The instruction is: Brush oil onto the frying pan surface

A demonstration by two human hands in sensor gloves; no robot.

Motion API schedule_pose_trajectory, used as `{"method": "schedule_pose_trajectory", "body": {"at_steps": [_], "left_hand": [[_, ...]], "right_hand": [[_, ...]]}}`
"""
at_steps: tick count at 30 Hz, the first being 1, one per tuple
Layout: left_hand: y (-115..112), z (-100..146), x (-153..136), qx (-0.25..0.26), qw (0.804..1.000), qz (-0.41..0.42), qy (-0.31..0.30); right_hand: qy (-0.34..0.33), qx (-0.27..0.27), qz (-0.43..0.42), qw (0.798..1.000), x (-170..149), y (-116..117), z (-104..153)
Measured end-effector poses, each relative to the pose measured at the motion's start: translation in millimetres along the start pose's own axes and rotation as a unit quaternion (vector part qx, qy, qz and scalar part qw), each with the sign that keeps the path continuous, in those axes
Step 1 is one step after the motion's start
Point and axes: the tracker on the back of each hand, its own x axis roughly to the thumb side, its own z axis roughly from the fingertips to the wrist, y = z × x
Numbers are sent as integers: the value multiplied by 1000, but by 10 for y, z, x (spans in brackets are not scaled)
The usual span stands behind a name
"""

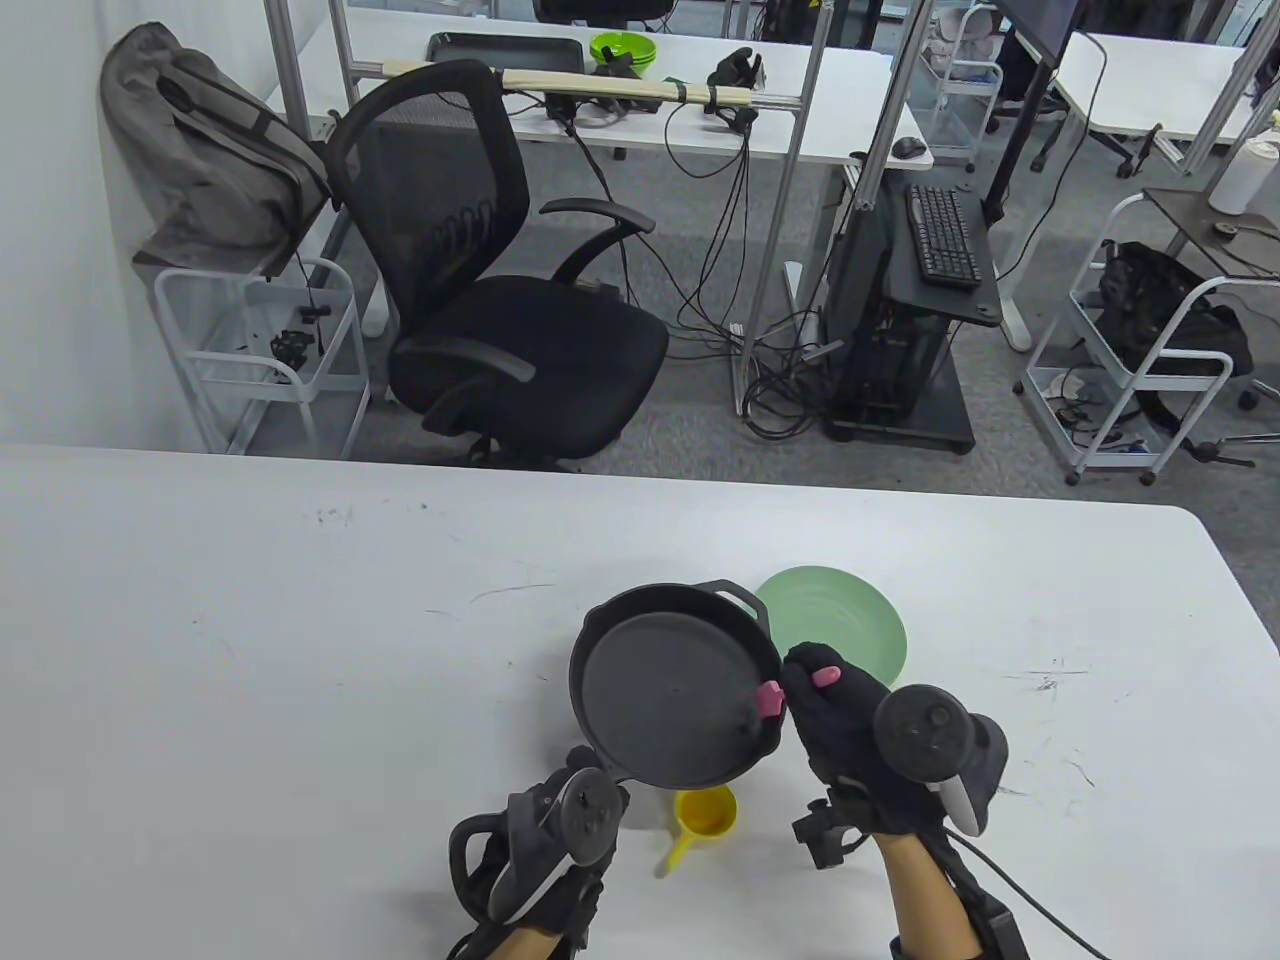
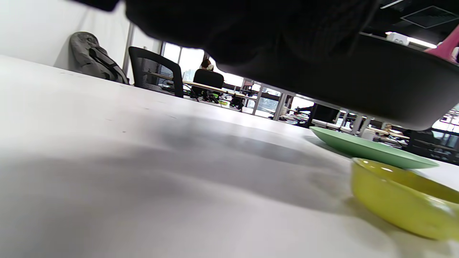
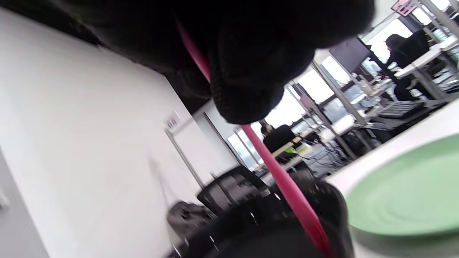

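A black frying pan (image 1: 675, 690) is held tilted above the white table (image 1: 300, 650); its underside (image 2: 376, 86) fills the top of the left wrist view. My left hand (image 1: 565, 830) is below the pan's near edge and grips its handle, which is hidden. My right hand (image 1: 850, 720) holds a pink brush (image 1: 770, 697) whose head lies on the pan's right inner surface. The pink handle (image 3: 287, 193) runs down from my fingers in the right wrist view. A small yellow oil cup (image 1: 705, 815) stands on the table under the pan's near edge.
A green plate (image 1: 850, 625) lies on the table just right of the pan, also seen in the left wrist view (image 2: 365, 147) and the right wrist view (image 3: 405, 193). A black office chair (image 1: 500, 290) stands beyond the table's far edge.
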Motion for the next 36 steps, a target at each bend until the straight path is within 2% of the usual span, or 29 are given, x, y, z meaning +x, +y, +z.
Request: {"method": "schedule_pose_trajectory", "body": {"at_steps": [3, 6, 8, 11, 13, 19, 24, 31, 36], "left_hand": [[14, -27, -91, 1, 1000, 1, 16], [24, -57, -196, -1, 999, 6, 36], [26, -69, -244, -2, 999, 7, 47], [30, -75, -278, -1, 999, 4, 53], [31, -75, -280, 0, 999, 3, 54], [14, -82, -278, 2, 999, 3, 49], [13, -79, -272, -2, 999, 2, 47], [6, -79, -267, 0, 999, 2, 44], [3, -77, -262, 0, 999, 0, 43]], "right_hand": [[-13, 17, -50, 999, 6, -62, 3], [-32, 67, -78, 994, 20, -26, -1], [-53, 84, -72, 992, 40, 44, -3], [-67, 156, -30, 985, 87, 235, -4], [-70, 178, 0, 982, 114, 376, 20], [-111, 200, 117, 966, 228, 741, 124], [-108, 223, 76, 966, 250, 864, 164], [-94, 233, 51, 966, 198, 865, 147], [-94, 211, 32, 972, 210, 698, 109]]}}
